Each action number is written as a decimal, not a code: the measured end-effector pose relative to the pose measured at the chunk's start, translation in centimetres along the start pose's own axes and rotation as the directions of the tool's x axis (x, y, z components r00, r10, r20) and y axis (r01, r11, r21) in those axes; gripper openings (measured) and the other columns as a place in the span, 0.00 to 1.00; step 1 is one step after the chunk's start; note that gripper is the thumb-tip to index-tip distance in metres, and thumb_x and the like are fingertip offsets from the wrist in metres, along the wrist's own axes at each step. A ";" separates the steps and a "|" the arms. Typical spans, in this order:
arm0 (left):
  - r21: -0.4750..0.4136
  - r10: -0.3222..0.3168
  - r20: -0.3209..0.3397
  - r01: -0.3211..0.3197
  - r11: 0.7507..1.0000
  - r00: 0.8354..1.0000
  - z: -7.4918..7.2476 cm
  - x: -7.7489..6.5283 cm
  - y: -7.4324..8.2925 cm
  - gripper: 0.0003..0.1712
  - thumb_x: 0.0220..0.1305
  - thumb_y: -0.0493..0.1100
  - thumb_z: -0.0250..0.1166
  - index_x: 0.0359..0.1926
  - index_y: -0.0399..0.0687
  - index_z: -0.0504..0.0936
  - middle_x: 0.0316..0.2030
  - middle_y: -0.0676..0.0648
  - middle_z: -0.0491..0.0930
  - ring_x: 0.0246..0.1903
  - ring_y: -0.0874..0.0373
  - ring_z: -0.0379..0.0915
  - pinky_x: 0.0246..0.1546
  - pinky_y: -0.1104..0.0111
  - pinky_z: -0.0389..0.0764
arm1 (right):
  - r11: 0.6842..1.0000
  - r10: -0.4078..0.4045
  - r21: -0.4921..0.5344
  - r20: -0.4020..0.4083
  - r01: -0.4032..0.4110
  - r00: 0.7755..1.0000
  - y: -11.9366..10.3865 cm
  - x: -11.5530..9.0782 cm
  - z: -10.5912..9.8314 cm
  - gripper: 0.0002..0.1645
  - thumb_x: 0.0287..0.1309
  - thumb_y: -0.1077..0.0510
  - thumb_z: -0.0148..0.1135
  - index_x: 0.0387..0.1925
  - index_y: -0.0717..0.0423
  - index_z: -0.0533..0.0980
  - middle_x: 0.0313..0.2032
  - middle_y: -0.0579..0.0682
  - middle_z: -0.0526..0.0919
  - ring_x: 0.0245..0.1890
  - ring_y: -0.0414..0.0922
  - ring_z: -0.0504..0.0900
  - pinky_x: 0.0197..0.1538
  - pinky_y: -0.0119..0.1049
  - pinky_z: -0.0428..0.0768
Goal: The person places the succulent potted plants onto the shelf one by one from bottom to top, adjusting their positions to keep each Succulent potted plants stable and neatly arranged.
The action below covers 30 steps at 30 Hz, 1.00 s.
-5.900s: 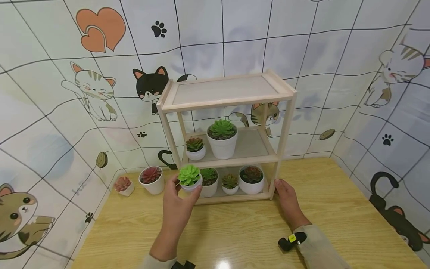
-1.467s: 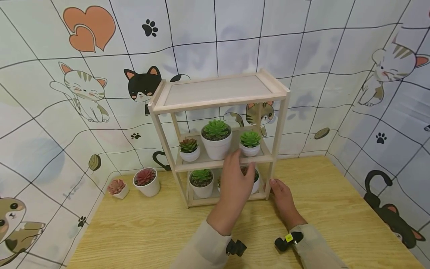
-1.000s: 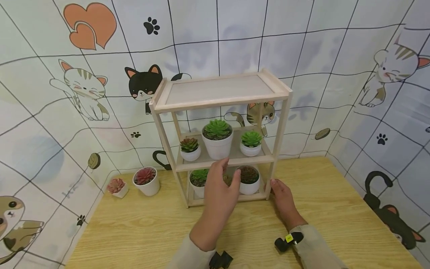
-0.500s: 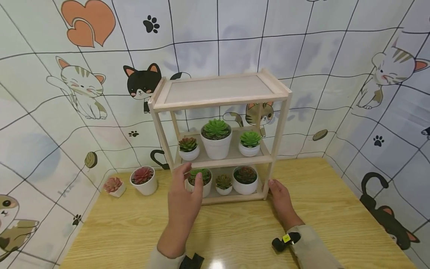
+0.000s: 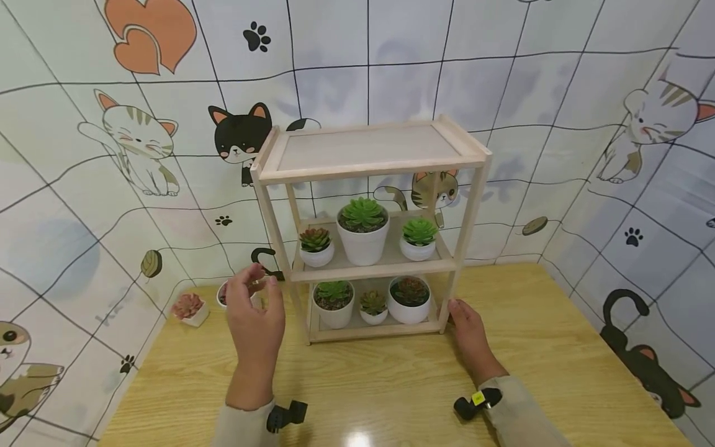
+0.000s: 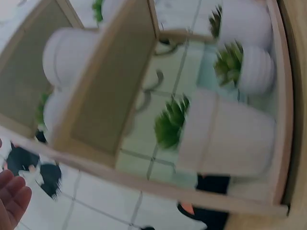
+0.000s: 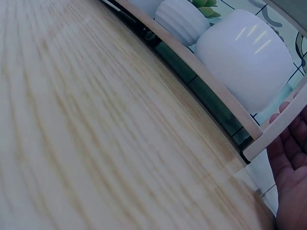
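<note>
My left hand [image 5: 254, 329], holding nothing, is just left of the wooden shelf [image 5: 371, 169]. Its fingers are loosely bent and partly cover a dark red succulent in a white pot [image 5: 221, 295]; whether they touch it I cannot tell. A pink succulent in a small white pot [image 5: 190, 309] sits farther left. At the shelf's lower right post, my right hand [image 5: 473, 338] rests with fairly straight fingers [image 7: 285, 143] against the wood. The middle tier bears a small reddish-green succulent [image 5: 316, 247], a large green one [image 5: 363, 233] and a small bright green one [image 5: 418, 239].
On the bottom tier stand a green succulent [image 5: 334, 304], a tiny one [image 5: 373, 308] and a brownish one in a round white pot [image 5: 409, 301]. A wall [image 5: 335, 43] with cat drawings rises behind the wooden table [image 5: 380, 379].
Earlier my left hand held the small bright green succulent; that now stands at the right of the middle tier. The emptied hand has moved left to the red succulent. My right hand has stayed put.
</note>
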<state>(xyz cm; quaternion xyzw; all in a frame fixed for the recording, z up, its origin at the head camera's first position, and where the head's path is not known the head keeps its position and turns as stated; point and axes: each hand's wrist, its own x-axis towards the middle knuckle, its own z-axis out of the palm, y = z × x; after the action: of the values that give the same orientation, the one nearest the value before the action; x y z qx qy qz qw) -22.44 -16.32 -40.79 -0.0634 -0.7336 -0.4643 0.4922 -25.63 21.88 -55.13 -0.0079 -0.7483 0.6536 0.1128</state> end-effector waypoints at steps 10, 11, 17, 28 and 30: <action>0.110 -0.054 0.022 0.051 0.993 0.998 -0.4 0.1 -6.2 0.29 0.68 0.35 0.68 0.66 0.34 0.70 0.52 0.29 0.72 0.46 0.41 0.77 0.51 0.78 0.75 | 1.000 -0.016 0.014 -0.011 0.016 1.000 0.0 -0.1 0.0 0.31 0.83 0.44 0.43 0.47 0.69 0.79 0.45 0.53 0.84 0.48 0.33 0.80 0.54 0.22 0.75; 0.126 -0.053 0.017 0.051 0.991 0.998 -0.4 0.0 -6.8 0.29 0.68 0.36 0.68 0.66 0.34 0.70 0.53 0.29 0.72 0.47 0.40 0.76 0.52 0.74 0.75 | 1.000 -0.014 0.015 -0.007 0.014 1.000 -0.1 -0.1 0.0 0.31 0.83 0.45 0.43 0.48 0.69 0.78 0.45 0.53 0.84 0.48 0.33 0.80 0.54 0.22 0.75; 0.238 -0.076 -0.043 0.084 0.968 0.996 -0.4 -0.8 -10.3 0.34 0.63 0.41 0.73 0.66 0.36 0.71 0.57 0.29 0.72 0.57 0.35 0.67 0.59 0.46 0.68 | 1.000 -0.011 -0.003 0.000 0.011 1.000 -0.3 -0.3 0.1 0.31 0.83 0.45 0.42 0.50 0.71 0.77 0.44 0.52 0.83 0.47 0.32 0.78 0.54 0.22 0.74; 0.219 -0.405 -0.081 0.413 0.884 0.911 -0.6 -2.6 -14.6 0.55 0.54 0.48 0.80 0.76 0.40 0.60 0.70 0.31 0.59 0.73 0.37 0.50 0.71 0.40 0.60 | 0.999 0.032 -0.027 0.008 -0.032 0.999 -0.3 -0.2 -0.1 0.30 0.83 0.43 0.42 0.51 0.66 0.77 0.51 0.54 0.82 0.51 0.30 0.77 0.57 0.23 0.74; 0.185 -0.460 -0.086 0.468 0.864 0.884 -0.7 -2.8 -15.0 0.57 0.52 0.46 0.81 0.77 0.41 0.58 0.72 0.32 0.57 0.74 0.38 0.49 0.72 0.41 0.60 | 0.999 0.036 -0.028 0.012 -0.036 0.999 -0.3 -0.2 -0.1 0.31 0.83 0.42 0.42 0.51 0.66 0.77 0.51 0.55 0.82 0.51 0.31 0.77 0.58 0.25 0.74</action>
<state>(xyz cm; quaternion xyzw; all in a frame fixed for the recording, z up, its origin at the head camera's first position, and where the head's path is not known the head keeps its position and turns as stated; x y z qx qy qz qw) -28.77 -24.26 -52.17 0.1737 -0.7604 -0.4938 0.3845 -25.35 21.94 -54.87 -0.0188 -0.7578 0.6451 0.0960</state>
